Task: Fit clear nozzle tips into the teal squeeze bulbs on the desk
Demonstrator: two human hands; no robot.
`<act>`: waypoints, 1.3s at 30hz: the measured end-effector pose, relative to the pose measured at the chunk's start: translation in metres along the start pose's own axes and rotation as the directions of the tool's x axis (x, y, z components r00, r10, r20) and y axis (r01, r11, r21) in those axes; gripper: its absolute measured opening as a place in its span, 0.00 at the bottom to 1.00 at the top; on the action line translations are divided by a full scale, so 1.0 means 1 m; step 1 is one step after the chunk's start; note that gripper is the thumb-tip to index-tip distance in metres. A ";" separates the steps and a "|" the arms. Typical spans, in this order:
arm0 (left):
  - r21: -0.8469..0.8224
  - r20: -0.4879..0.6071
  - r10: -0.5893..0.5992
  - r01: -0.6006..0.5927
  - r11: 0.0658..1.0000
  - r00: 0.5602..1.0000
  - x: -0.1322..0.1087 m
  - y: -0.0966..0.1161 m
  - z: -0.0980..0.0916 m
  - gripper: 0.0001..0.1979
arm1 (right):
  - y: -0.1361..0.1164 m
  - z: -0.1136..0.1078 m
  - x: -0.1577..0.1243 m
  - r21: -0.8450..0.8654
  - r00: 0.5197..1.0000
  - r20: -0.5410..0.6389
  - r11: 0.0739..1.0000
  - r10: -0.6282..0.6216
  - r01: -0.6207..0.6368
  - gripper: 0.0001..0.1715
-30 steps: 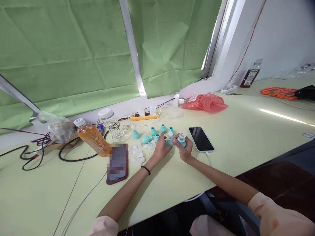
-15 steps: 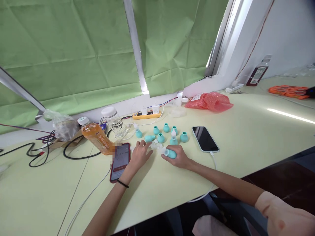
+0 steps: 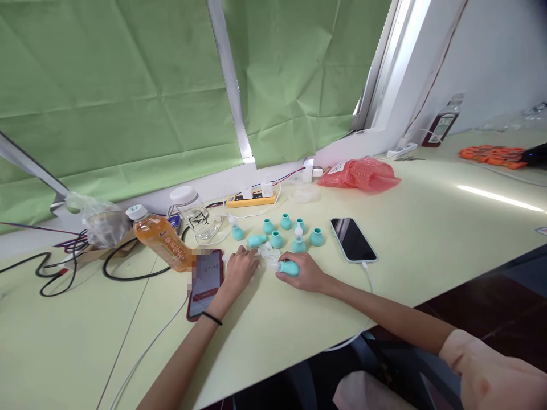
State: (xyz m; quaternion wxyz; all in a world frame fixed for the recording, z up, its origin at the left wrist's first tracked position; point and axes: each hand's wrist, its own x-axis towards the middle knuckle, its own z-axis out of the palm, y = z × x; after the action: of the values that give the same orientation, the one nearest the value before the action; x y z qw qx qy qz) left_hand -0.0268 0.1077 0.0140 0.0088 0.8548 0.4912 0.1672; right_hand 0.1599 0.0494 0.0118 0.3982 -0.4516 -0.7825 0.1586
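Note:
My right hand is closed around a teal squeeze bulb, held on its side with a clear tip pointing left. My left hand lies low over the table, its fingers drawn together at the edge of some clear plastic pieces; what is between its fingertips is too small to make out. Just behind the hands stand several teal bulbs with open necks, among them one bulb at the right. Another bulb carries a clear nozzle and stands upright, as does a bulb at the left. One teal bulb lies on its side.
A red-cased phone lies beside my left forearm, near a tilted orange drink bottle and a clear cup. Right of the bulbs is a charging phone. Behind are a yellow power strip and a red bubble-wrap bag.
My left hand's fingers, spread before, have drawn together by the clear pieces. My right hand keeps the teal bulb. The whole view has shifted slightly.

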 end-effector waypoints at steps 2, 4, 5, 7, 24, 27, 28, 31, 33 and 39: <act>-0.036 -0.025 -0.012 0.012 0.999 1.000 0.004 0.002 0.005 0.12 | 0.001 0.000 0.001 -0.021 1.000 -0.006 0.999 0.029 -0.029 0.11; -0.084 -0.055 -0.019 0.014 0.996 0.998 0.006 0.002 0.006 0.11 | 0.002 0.001 0.001 -0.043 0.998 -0.033 0.998 0.049 -0.050 0.11; -0.098 -0.075 -0.021 0.013 0.995 0.997 0.005 0.002 0.004 0.11 | 0.003 0.001 0.002 -0.053 0.997 -0.055 0.997 0.050 -0.053 0.11; -0.191 -0.124 -0.050 0.025 0.981 0.991 0.000 0.001 -0.003 0.12 | 0.005 0.003 0.002 -0.064 0.993 -0.113 0.997 0.041 -0.048 0.12; -0.929 0.314 -0.214 0.346 0.134 0.925 -0.042 0.015 -0.020 0.15 | 0.008 0.009 -0.002 0.029 0.982 -0.065 0.983 -0.177 0.179 0.12; -0.931 0.305 -0.266 0.345 0.118 0.914 -0.044 0.020 -0.022 0.16 | 0.007 0.010 -0.004 0.020 0.982 -0.057 0.983 -0.182 0.183 0.11; -0.931 0.298 -0.282 0.343 0.124 0.912 -0.044 0.022 -0.022 0.16 | 0.006 0.010 -0.004 0.005 0.982 -0.051 0.983 -0.183 0.184 0.11; -0.929 0.277 -0.305 0.335 0.159 0.911 -0.045 0.024 -0.022 0.16 | 0.006 0.010 -0.005 -0.043 0.980 -0.029 0.980 -0.197 0.196 0.10; -0.926 0.274 -0.296 0.334 0.177 0.915 -0.046 0.023 -0.021 0.15 | 0.005 0.009 -0.006 -0.041 0.978 -0.019 0.978 -0.208 0.207 0.09; -0.918 0.297 -0.243 0.347 0.194 0.923 -0.047 0.019 -0.020 0.16 | 0.006 0.010 -0.006 0.073 0.983 -0.011 0.980 -0.184 0.184 0.11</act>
State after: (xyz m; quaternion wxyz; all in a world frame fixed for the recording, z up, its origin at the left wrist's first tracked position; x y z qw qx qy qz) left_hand -0.0378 0.0554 0.0231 0.5771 0.5675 0.4409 0.3880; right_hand 0.1571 0.0487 -0.0005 0.4294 -0.3626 -0.8136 0.1491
